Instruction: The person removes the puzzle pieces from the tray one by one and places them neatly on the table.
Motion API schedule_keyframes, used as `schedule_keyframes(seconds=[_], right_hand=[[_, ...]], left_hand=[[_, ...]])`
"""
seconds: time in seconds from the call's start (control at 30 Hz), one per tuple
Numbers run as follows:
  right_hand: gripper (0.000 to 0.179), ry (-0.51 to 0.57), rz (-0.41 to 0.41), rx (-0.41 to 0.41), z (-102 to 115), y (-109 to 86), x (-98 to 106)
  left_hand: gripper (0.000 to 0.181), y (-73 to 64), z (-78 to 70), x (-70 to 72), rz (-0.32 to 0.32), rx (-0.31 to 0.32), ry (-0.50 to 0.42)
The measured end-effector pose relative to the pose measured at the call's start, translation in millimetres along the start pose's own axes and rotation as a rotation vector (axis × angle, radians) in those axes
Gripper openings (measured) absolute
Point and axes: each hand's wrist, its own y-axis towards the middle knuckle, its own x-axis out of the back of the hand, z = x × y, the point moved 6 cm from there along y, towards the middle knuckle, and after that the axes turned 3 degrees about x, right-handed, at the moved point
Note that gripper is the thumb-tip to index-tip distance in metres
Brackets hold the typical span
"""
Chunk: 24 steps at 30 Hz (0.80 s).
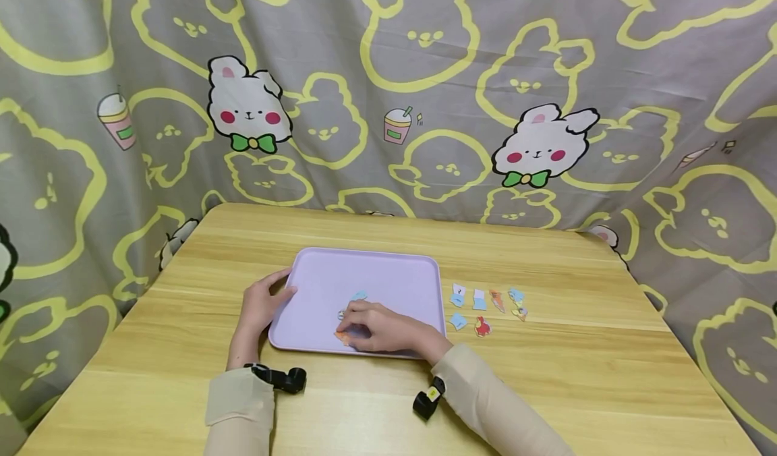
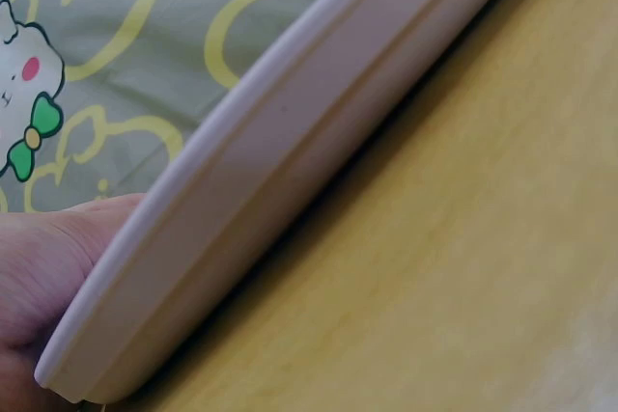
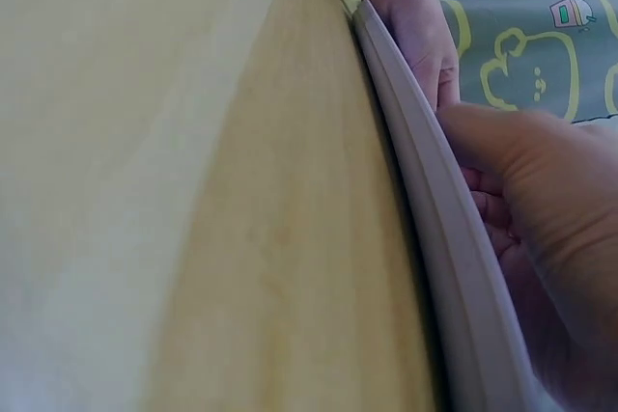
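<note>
Two-handed, grips the purple tray (image 1: 397,275) at left with the left hand (image 1: 261,304), pinches an orange piece (image 1: 342,337) at its near side with the right hand (image 1: 384,329), seems busy positioning it, probably needs careful alignment next.

We've got our left hand (image 1: 262,305) at left, thumb spread, and our right hand (image 1: 384,329), slightly nearer, fingers bent downward!
</note>
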Motion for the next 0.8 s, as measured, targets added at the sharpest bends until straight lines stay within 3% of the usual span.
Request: schedule_keyframes(seconds=[0.4,0.5,0.63,0.8], right_hand=[[0.018,0.056,-0.062,-0.036,-4.6,0.5,-3.1],[0.018,0.081,-0.126,-0.027,-4.2,0.2,-3.5],[0.017,0.121,-0.273,-0.014,-2.6,-1.4,0.7],[0.020,0.190,-0.427,-0.062,-2.8,-4.4,6.0]], left_hand=[[0.049,-0.6,0.0,-0.2,0.001,0.000,0.001],[0.050,-0.8,0.1,0.0,0.004,0.002,0.004],[0.050,-1.3,-0.4,0.1,0.011,0.005,0.007],[0.050,-0.1,0.6,0.0,0.014,0.013,0.010]])
